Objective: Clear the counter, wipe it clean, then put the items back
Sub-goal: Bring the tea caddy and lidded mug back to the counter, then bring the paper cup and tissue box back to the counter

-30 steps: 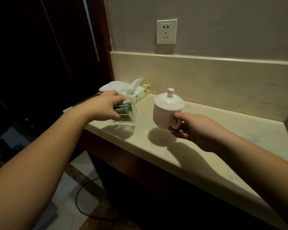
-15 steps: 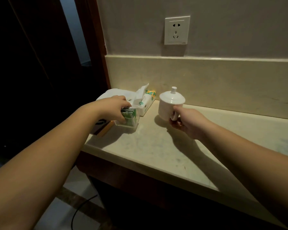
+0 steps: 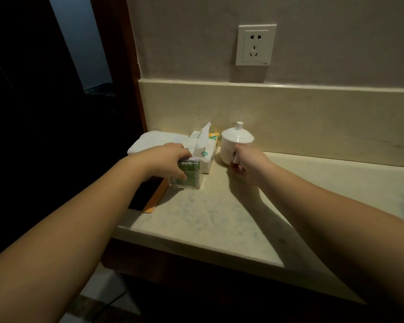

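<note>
The left hand (image 3: 170,157) reaches over a clear plastic box (image 3: 188,174) of green packets and its grip holds the box from the top. The box sits on the pale stone desk (image 3: 219,217), near the left edge. The right hand (image 3: 247,167) has its grip curled around the handle of a white lidded mug (image 3: 233,144). The mug stands upright at the back of the desk, just beside a soft tissue pack (image 3: 204,150). A folded white cloth (image 3: 154,142) lies behind the left hand. A flat dark board with an orange edge (image 3: 151,194) lies left of the box. A wall socket (image 3: 255,45) is above.
</note>
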`<act>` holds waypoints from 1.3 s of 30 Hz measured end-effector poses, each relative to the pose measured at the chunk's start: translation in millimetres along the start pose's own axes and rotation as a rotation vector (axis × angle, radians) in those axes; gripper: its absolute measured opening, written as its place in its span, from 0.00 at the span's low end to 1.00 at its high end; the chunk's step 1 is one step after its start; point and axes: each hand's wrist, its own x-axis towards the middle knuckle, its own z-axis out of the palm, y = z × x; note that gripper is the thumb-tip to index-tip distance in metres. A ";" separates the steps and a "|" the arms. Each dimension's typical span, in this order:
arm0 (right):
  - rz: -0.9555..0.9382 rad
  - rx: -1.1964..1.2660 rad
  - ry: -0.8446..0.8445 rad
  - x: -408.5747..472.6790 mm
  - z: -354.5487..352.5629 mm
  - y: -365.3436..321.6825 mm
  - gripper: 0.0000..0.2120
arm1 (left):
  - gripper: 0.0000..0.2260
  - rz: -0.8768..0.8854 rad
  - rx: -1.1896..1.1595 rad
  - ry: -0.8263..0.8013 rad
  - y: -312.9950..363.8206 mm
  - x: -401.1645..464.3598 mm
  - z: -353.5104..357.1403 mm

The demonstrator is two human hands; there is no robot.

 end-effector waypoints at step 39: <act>-0.577 -0.943 0.112 -201.1 -219.9 76.4 0.11 | 0.05 0.276 -0.698 0.497 209.3 -106.3 45.0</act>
